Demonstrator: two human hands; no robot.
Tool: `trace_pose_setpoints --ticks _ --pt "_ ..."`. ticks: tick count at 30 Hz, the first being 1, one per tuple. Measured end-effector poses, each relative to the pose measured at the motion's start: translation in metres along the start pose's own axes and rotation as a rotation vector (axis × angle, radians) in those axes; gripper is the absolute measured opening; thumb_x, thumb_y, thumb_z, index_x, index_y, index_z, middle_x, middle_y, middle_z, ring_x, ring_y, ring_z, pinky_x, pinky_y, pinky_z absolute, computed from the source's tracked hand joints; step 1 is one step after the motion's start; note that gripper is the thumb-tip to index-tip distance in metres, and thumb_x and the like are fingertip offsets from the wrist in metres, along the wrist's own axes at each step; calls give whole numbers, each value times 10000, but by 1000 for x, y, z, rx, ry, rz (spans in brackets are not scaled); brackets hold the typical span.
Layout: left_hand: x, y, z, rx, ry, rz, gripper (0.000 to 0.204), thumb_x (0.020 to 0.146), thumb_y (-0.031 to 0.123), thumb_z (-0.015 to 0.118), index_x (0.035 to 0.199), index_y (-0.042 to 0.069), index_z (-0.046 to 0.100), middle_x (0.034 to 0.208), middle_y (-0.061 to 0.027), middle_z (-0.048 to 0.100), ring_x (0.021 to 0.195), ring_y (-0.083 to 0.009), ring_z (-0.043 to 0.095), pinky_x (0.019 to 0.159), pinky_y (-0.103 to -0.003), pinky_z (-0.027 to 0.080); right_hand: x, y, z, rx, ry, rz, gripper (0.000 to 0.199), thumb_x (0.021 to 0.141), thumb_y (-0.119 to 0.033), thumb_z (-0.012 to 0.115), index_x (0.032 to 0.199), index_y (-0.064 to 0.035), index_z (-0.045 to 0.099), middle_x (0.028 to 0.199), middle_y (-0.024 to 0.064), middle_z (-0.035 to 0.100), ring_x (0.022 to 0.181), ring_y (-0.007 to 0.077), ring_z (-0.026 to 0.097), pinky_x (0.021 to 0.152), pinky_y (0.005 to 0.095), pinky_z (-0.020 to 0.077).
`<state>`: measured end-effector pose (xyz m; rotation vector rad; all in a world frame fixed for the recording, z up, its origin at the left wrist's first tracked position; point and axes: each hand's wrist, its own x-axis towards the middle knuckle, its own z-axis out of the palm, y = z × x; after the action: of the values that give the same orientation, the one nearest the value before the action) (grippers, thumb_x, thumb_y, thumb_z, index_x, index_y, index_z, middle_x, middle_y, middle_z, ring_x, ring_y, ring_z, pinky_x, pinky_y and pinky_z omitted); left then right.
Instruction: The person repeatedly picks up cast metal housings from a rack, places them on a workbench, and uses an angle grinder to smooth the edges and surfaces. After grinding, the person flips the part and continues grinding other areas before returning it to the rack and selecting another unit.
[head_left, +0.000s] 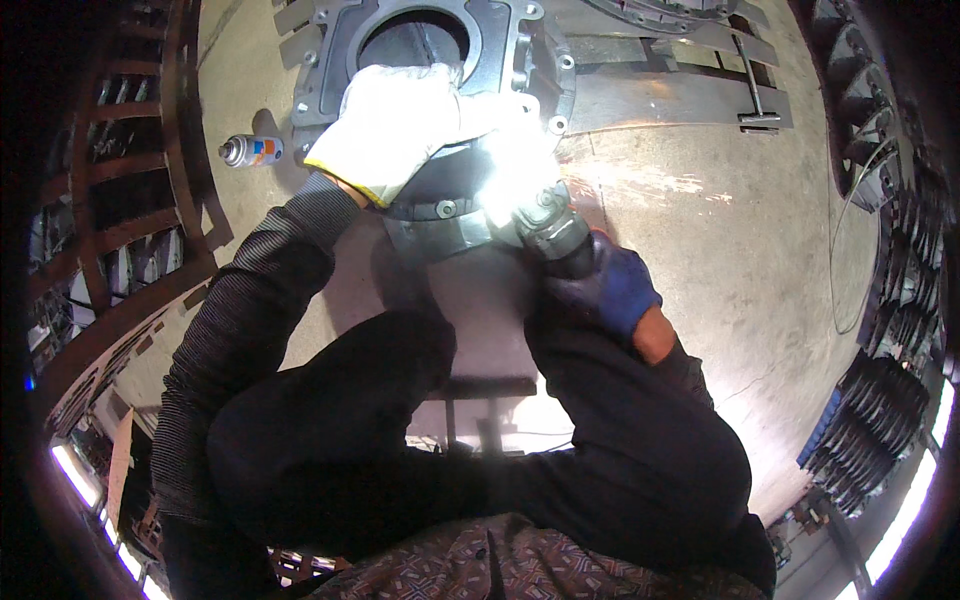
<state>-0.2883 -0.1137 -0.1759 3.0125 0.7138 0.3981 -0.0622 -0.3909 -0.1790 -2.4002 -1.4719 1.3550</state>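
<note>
The metal housing (pixel 440 60), a dark grey casting with a large round opening and bolt holes around its flange, lies on the concrete floor (pixel 740 250) at the far middle of the scene, its near rim hidden in a white glare. The left hand (pixel 395 125), in a white work glove with a yellow cuff, lies flat on the near edge of the housing, fingers spread over the rim of the opening and gripping nothing. The right hand (pixel 605 290), in a blue glove, is wrapped tight around the dark body of a hand-held power tool (pixel 555 235), whose working end meets the housing just right of the left hand, where the bright glare and a fan of sparks on the floor to the right blot out the contact point. A spray can (pixel 250 151) lies on its side on the floor to the left of the housing. Flat steel plates (pixel 680 95) lie far right, with a T-handled wrench (pixel 755 95) resting on them.
</note>
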Motion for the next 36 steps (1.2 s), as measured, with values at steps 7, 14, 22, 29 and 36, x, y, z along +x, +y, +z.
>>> trace_pose_setpoints --ticks 7,14,22,29,36 --pt "-1 -1 -8 -81 -113 -110 576 1031 574 625 1042 2 693 836 -185 706 825 -363 723 799 -450 554 -23 11 -3 103 145 -71 803 788 -549 888 1373 -57 642 1169 250 770 1113 452 736 947 503 602" --pt "-4 -1 -4 -29 -62 -43 563 1031 571 626 1024 10 687 823 -179 699 820 -356 723 793 -445 552 -9 -7 -7 3 32 -12 863 791 -578 861 1436 -69 598 1189 242 769 1118 449 734 960 509 596" --pt "-4 -3 4 19 27 36 545 1014 565 641 1000 22 683 842 -156 705 809 -328 727 778 -425 556 2 -6 0 -84 -5 3 896 803 -618 833 1488 -107 566 1201 222 767 1130 426 734 985 508 584" --pt "-3 -2 3 -50 -84 -28 559 987 572 667 1070 23 735 910 -158 739 828 -329 739 805 -415 579 -21 11 -1 9 16 3 883 793 -599 842 1486 -119 580 1262 217 755 1143 422 734 987 513 594" --pt "0 3 -9 -115 2 55 542 1015 605 631 1234 121 740 943 -140 751 809 -288 743 764 -398 588 -10 7 1 2 54 -30 868 796 -561 845 1497 -127 576 1240 207 766 1136 419 738 988 512 595"
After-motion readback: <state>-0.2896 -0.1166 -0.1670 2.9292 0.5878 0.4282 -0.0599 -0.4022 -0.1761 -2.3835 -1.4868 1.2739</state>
